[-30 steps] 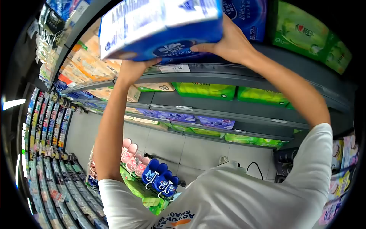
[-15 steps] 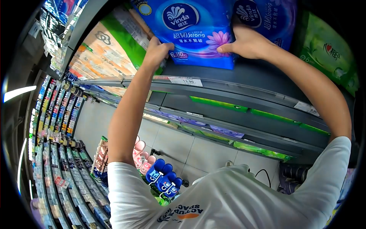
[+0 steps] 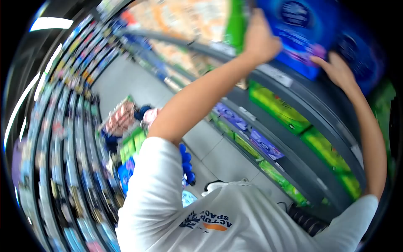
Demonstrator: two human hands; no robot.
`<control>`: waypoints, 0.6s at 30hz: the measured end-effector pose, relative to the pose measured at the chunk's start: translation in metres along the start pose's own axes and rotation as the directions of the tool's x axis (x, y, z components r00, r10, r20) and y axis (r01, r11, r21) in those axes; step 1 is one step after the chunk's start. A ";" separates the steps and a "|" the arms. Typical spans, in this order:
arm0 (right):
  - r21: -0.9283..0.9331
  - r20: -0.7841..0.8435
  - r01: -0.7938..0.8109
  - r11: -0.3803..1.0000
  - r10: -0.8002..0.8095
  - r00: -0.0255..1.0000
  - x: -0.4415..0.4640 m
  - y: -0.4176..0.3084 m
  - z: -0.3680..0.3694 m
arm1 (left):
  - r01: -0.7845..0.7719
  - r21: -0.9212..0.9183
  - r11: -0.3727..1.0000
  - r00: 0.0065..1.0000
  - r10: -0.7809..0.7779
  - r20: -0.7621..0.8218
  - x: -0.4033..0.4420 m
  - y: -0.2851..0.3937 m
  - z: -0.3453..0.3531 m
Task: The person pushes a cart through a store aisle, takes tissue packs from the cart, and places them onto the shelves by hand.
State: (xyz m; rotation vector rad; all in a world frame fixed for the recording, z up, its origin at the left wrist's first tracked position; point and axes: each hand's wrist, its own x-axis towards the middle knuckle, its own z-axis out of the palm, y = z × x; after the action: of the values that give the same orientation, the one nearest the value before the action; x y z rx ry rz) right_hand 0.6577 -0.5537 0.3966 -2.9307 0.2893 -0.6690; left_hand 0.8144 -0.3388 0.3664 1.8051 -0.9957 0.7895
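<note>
A blue tissue pack (image 3: 296, 35) stands upright on the upper shelf at the top right, its front towards me. My left hand (image 3: 263, 38) is closed on its left edge, blurred by motion. My right hand (image 3: 338, 70) grips its lower right edge, thumb on the front and the other fingers partly hidden. Right beside it is a second, darker blue pack (image 3: 359, 54). On the other side stands an orange-and-white pack (image 3: 189, 19) with a green edge. A price label (image 3: 275, 74) sits on the shelf edge below the held pack.
Lower shelves hold green packs (image 3: 279, 107) and purple packs (image 3: 265, 143). Grey floor tiles (image 3: 222, 157) show below. Slippers (image 3: 187, 164) hang near my left sleeve. Long racks of small goods (image 3: 63, 138) line the left side. A green pack (image 3: 382, 105) is at the right edge.
The view has turned and shifted, so the shelves now slant down to the right. The pack was tilted in my hands one second ago; now it stands upright on the shelf, with both hands still at its sides.
</note>
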 end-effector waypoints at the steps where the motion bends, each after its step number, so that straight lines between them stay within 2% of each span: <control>1: -0.192 0.018 -0.062 0.979 0.067 0.998 -0.008 -0.024 -0.016 | -0.096 -0.009 0.995 0.988 0.094 -0.119 -0.004 0.008 -0.003; 2: -0.358 0.022 -0.040 0.933 0.051 0.998 -0.009 -0.028 -0.022 | -0.166 -0.131 0.977 0.979 0.147 -0.141 -0.006 0.025 -0.023; 3: -0.489 -0.016 -0.034 0.871 0.030 0.999 -0.010 -0.035 -0.027 | -0.263 0.042 0.964 0.941 0.266 -0.209 -0.011 0.033 -0.035; 5: -0.555 -0.084 -0.035 0.831 -0.014 0.996 -0.016 -0.062 -0.035 | -0.337 -0.026 0.941 0.906 0.317 -0.282 -0.027 0.044 -0.059; 6: -0.489 -0.130 -0.031 0.872 -0.038 0.991 -0.022 -0.086 -0.037 | -0.370 -0.045 0.928 0.883 0.336 -0.326 -0.035 0.047 -0.067; 7: -0.311 -0.081 0.025 0.950 -0.053 0.995 -0.029 -0.117 -0.041 | -0.408 -0.066 0.911 0.859 0.359 -0.365 -0.047 0.045 -0.077; 8: -0.146 -0.041 0.056 0.988 -0.062 0.997 -0.038 -0.145 -0.040 | -0.412 -0.071 0.909 0.871 0.369 -0.324 -0.065 0.041 -0.095; 9: -0.142 -0.019 0.089 0.986 -0.093 0.996 -0.047 -0.164 -0.031 | -0.421 -0.088 0.903 0.880 0.383 -0.281 -0.081 0.037 -0.112; 10: 0.083 -0.069 0.197 0.977 -0.191 0.979 -0.058 -0.180 -0.016 | -0.391 -0.116 0.913 0.907 0.361 -0.215 -0.102 0.026 -0.125; 11: 0.301 -0.138 0.298 0.906 -0.268 0.954 -0.069 -0.199 0.001 | -0.247 -0.112 0.963 0.968 0.241 -0.062 -0.129 0.016 -0.142; 12: 0.428 -0.102 0.273 0.862 -0.254 0.962 -0.082 -0.224 0.019 | -0.101 -0.091 0.991 0.990 0.109 0.088 -0.160 0.006 -0.159; 13: 0.545 -0.066 0.239 0.804 -0.243 0.968 -0.097 -0.245 0.042 | 0.072 -0.120 0.990 0.989 -0.055 0.136 -0.197 -0.009 -0.167; 14: 0.666 0.045 0.139 0.733 -0.225 0.973 -0.109 -0.257 0.075 | 0.242 -0.143 0.960 0.960 -0.215 0.180 -0.239 -0.026 -0.175; 16: 0.821 0.283 -0.110 0.560 -0.230 0.931 -0.145 -0.285 0.156 | 0.550 -0.021 0.835 0.800 -0.520 0.299 -0.337 -0.052 -0.199; 18: 0.835 0.465 -0.334 0.436 -0.237 0.853 -0.204 -0.307 0.261 | 0.768 0.036 0.640 0.613 -0.749 0.252 -0.463 -0.058 -0.223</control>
State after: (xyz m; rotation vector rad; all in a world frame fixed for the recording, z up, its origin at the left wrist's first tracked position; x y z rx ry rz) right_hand 0.6408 -0.1921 0.1266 -1.8648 -0.0637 0.0802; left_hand 0.6238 0.0200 0.0458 2.0339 -0.2879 -0.0201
